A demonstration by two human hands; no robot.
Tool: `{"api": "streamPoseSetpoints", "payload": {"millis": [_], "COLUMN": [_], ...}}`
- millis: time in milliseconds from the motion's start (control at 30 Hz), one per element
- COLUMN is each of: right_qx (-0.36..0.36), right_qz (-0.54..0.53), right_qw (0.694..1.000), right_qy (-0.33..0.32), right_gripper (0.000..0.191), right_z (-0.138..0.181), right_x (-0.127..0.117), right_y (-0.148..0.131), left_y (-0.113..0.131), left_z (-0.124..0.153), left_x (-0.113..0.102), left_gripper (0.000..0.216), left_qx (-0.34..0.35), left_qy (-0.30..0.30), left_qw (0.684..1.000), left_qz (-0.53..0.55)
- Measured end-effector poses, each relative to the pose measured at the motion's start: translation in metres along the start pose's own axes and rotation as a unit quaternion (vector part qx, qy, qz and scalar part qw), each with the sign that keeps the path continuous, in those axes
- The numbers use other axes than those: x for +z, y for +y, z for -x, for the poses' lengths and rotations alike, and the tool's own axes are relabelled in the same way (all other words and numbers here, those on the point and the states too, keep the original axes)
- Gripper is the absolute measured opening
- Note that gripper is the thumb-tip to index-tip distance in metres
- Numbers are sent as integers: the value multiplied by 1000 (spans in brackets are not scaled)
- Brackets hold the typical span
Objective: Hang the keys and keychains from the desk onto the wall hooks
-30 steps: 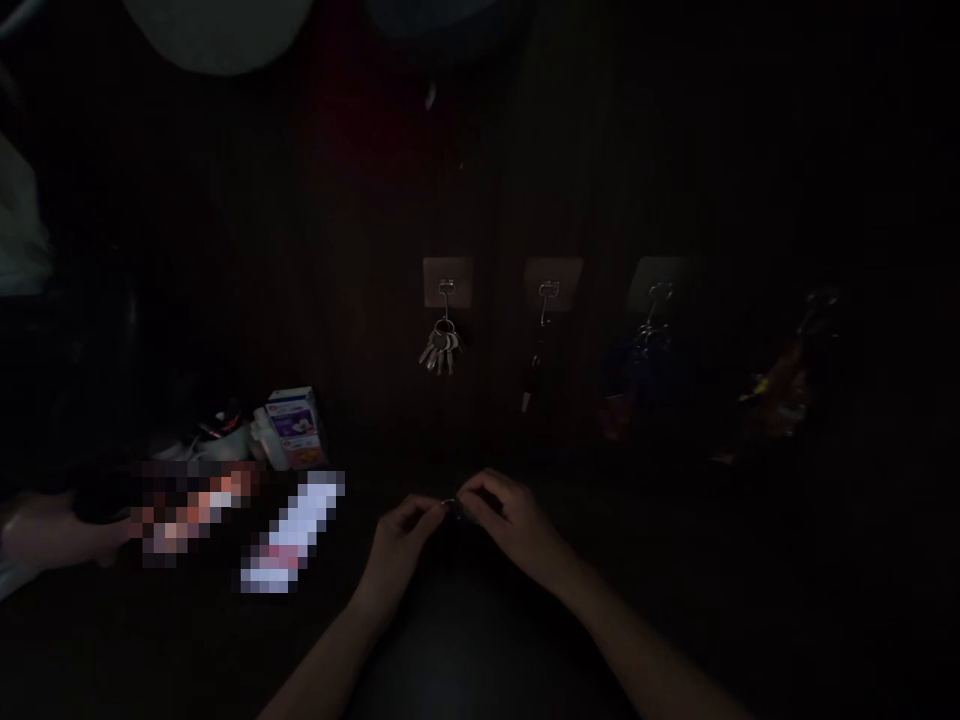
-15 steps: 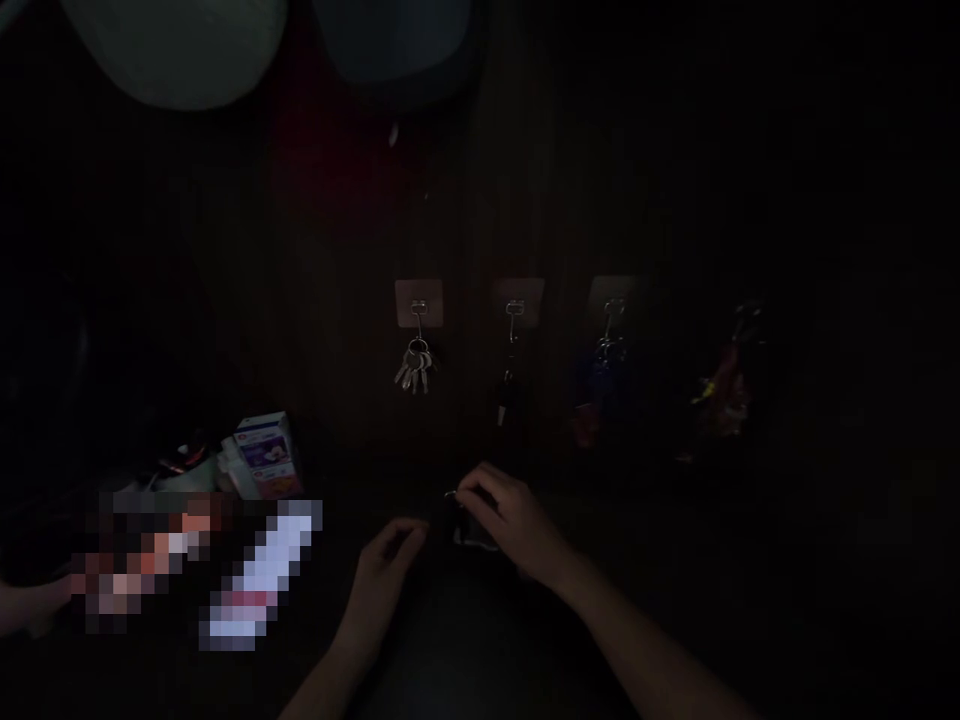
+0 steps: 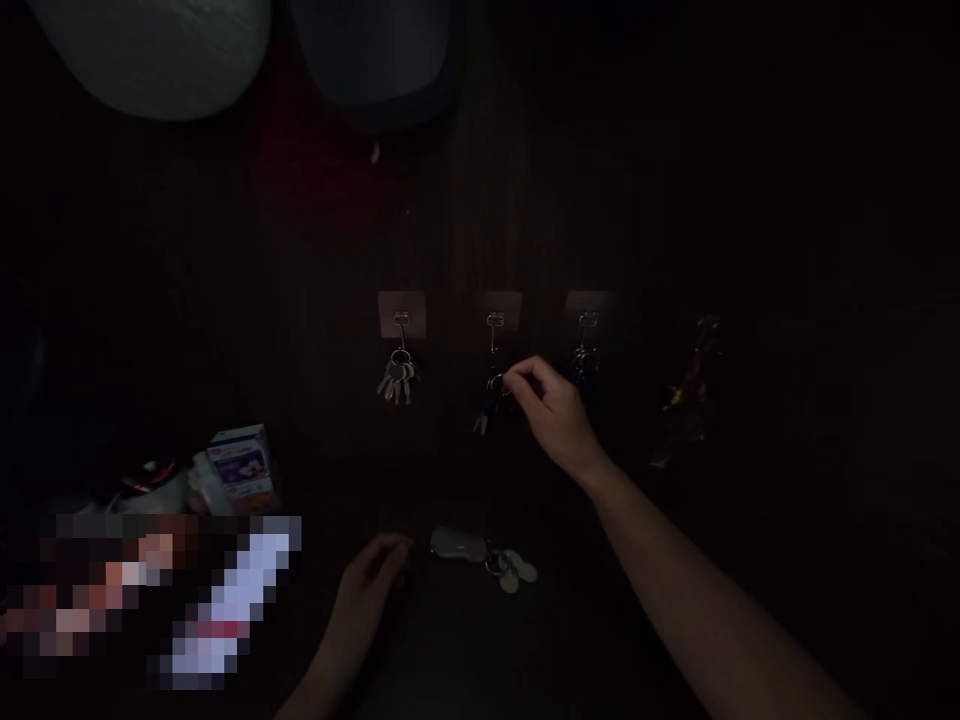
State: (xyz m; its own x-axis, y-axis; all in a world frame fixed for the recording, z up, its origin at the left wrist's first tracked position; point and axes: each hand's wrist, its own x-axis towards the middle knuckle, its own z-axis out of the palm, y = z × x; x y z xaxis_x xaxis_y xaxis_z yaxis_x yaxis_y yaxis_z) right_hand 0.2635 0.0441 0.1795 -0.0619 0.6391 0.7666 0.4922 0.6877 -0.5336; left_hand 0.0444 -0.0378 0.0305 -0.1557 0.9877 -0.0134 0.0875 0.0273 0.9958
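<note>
The scene is very dark. My right hand (image 3: 551,410) is raised to the middle wall hook (image 3: 495,325), its fingers pinched on the ring of a dark key set (image 3: 489,405) hanging there. My left hand (image 3: 371,580) rests low on the dark surface with its fingers loosely curled and nothing in them. Just to its right lies a pale key fob with a ring and small tags (image 3: 480,558). A silver key bunch (image 3: 395,375) hangs on the left hook (image 3: 402,320).
A third hook (image 3: 587,325) carries dark keys, and a colourful item (image 3: 686,395) hangs further right. A small white and purple carton (image 3: 240,468) stands at the left among clutter. Pale round shapes (image 3: 150,50) hang at the top left.
My right hand has left the surface and risen to the middle hook. The pale key fob now lies uncovered on the surface. My left hand has stayed low and the view has shifted slightly.
</note>
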Motion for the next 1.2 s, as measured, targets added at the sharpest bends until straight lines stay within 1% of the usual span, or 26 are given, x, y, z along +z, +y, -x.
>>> {"api": "streamPoseSetpoints", "payload": {"millis": [67,167,300,467,600,767,867,967,1200], "right_qx": [-3,-6,-5,4,10,14,20,32,92], "right_qz": [6,15,25,52,91,97,70,25,-23], "right_qw": [1000,999,999,998,995,995,997,999,996], "right_qy": [21,36,32,25,35,34,34,25,5], "right_gripper": [18,19,19,20,20,18,17,20,24], "right_z": [-11,-25,-36,-39,-36,-30,-24,-15,12], "right_x": [-1,-1,3,7,8,8,10,11,11], "right_y": [-1,-2,5,14,15,13,17,24,37], "left_y": [0,-2,-4,-6,-8,-7,-5,-4,-6], "left_z": [0,-1,-4,-5,-5,-5,-3,-4,-4], "left_x": [0,0,0,0,1,2,2,1,2], "left_gripper": [34,33,36,36,33,34,35,33,31], "left_qx": [-1,0,-2,5,-7,-6,2,5,5], "left_qy": [-3,-3,-8,-14,-20,-24,-23,-34,-41], "left_qw": [1000,1000,1000,1000,1000,1000,1000,999,998], "left_qz": [-3,-2,-7,-9,7,-4,-9,-23,-39]}}
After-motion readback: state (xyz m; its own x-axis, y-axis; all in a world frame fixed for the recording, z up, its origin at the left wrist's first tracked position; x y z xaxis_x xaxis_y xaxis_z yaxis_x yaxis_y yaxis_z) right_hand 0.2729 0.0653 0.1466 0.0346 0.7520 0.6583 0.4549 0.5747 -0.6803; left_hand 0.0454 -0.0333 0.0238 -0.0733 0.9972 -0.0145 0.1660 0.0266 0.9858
